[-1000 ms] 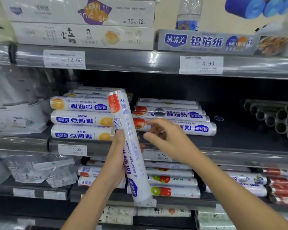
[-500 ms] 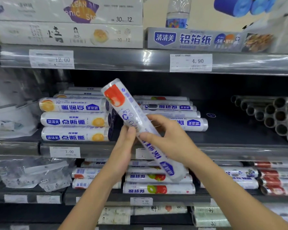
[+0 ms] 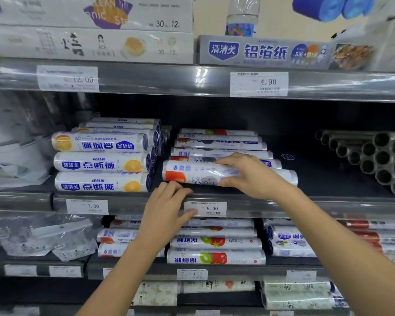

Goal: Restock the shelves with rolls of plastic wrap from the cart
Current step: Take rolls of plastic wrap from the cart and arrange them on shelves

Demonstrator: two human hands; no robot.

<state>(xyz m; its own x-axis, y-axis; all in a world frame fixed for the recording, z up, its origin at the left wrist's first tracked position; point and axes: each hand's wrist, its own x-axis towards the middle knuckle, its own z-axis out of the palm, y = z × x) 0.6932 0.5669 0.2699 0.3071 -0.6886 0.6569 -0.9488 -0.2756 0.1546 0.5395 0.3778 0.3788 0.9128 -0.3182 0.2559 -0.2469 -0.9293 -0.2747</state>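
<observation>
**Now: roll of plastic wrap [image 3: 192,173] at front of middle shelf [image 3: 328,204]**

Your right grip [image 3: 249,176] is closed round the roll near its mid: fingers over the top, thumb at the front underside. Roll lies flat, lengthwise along the shelf edge, right in front of the row of like rolls [image 3: 219,145]. Your left grip [image 3: 166,206] holds nothing. Its fingers are loosely bent and rest on the shelf lip just below the roll's left end, w/ thumb on the 9.90 price tag [image 3: 211,209].

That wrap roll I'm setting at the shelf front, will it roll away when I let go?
Possibly: the roll is a round cylinder lying near the shelf lip, so a nudge may roll it. Its glossy wrapper probably feels slippery. It looks stiff: no sag under your right hand.
</observation>
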